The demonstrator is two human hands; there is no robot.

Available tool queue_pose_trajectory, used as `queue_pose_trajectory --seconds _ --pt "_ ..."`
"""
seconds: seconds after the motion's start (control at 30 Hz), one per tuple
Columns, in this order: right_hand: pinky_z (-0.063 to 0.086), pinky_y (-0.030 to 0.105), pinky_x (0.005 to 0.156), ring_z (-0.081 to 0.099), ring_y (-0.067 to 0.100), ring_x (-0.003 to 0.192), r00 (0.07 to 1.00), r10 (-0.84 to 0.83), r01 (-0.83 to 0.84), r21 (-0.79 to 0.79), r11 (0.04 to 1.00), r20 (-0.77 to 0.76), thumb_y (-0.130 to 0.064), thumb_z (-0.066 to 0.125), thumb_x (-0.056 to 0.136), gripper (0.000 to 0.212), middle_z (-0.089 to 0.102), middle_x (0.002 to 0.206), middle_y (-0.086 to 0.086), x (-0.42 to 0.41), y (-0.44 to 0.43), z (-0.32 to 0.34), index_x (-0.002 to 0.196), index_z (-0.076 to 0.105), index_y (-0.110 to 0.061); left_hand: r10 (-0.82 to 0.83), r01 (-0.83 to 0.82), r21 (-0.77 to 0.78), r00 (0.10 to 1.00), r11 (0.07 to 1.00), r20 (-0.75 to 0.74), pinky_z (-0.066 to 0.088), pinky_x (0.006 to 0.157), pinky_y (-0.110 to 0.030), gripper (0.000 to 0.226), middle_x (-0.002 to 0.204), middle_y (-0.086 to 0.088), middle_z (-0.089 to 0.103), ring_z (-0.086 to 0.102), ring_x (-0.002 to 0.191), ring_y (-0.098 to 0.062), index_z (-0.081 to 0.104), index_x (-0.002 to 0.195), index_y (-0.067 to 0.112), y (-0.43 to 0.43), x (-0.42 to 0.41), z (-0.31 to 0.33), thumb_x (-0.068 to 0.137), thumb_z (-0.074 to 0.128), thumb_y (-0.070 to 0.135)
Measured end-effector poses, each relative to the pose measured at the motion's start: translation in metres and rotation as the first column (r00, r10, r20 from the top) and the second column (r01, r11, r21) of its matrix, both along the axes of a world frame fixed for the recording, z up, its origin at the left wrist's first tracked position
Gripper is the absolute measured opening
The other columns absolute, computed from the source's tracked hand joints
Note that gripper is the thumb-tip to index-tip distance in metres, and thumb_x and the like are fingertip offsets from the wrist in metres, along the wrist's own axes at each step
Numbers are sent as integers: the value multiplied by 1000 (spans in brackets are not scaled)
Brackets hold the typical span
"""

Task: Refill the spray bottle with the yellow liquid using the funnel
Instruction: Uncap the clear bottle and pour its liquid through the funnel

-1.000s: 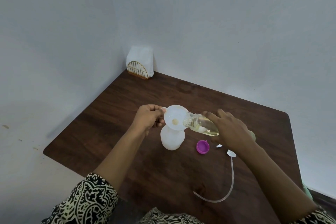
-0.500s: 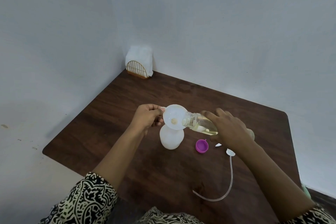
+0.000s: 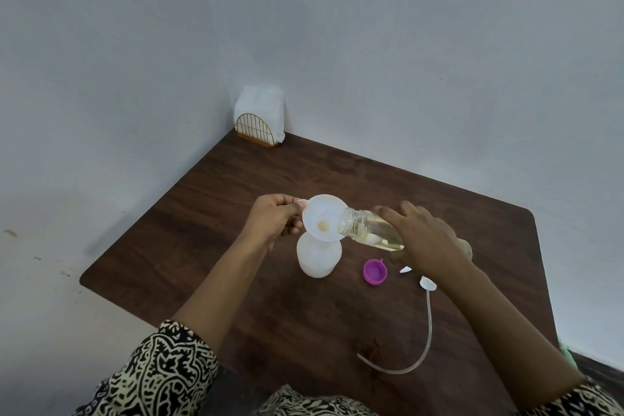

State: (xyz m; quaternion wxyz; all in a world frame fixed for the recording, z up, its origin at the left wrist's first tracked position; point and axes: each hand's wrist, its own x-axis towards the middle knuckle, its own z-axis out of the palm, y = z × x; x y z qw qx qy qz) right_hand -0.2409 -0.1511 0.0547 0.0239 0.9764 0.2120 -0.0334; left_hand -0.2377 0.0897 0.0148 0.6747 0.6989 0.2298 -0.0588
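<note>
On the dark wooden tabletop (image 3: 202, 230), near its middle, a white translucent spray bottle (image 3: 317, 262) is standing upright with its top off. A white funnel (image 3: 332, 213) is sitting in the bottle's neck, and a small pool of yellow liquid (image 3: 323, 226) is showing at the funnel's throat. The left hand (image 3: 275, 218) is pinching the small tab on the funnel's left rim, its fingers curled in around it. The right hand (image 3: 429, 240) is gripping a clear bottle (image 3: 368, 230), fingers wrapped over its body, and is holding it tipped nearly flat with its open threaded mouth at the funnel's right rim; whether mouth and rim are touching cannot be told. More yellow liquid is lying along the lower side of the clear bottle.

A purple cap (image 3: 374, 272) is lying open side up just right of the spray bottle, under the tipped bottle. A thin clear tube (image 3: 428, 331) is curving across the near right part of the tabletop, with a small white round piece (image 3: 427, 284) at its upper end beside the right wrist. A gold wire napkin holder (image 3: 256, 130) with white napkins is standing in the far corner against the wall. Black-and-cream patterned sleeves (image 3: 162, 371) are showing at the bottom edge.
</note>
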Motion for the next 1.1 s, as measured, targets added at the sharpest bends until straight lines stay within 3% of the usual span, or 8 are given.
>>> queue_pose_trajectory --seconds 1.1 --pt "43 27 75 51 19 110 999 22 -22 8 1000 26 -36 68 82 72 47 121 -1 5 -3 -4 141 27 -37 -2 2 11 1000 1000 -4 49 50 -21 8 70 -7 67 55 54 -10 70 93 9 -2 2 1 91 64 13"
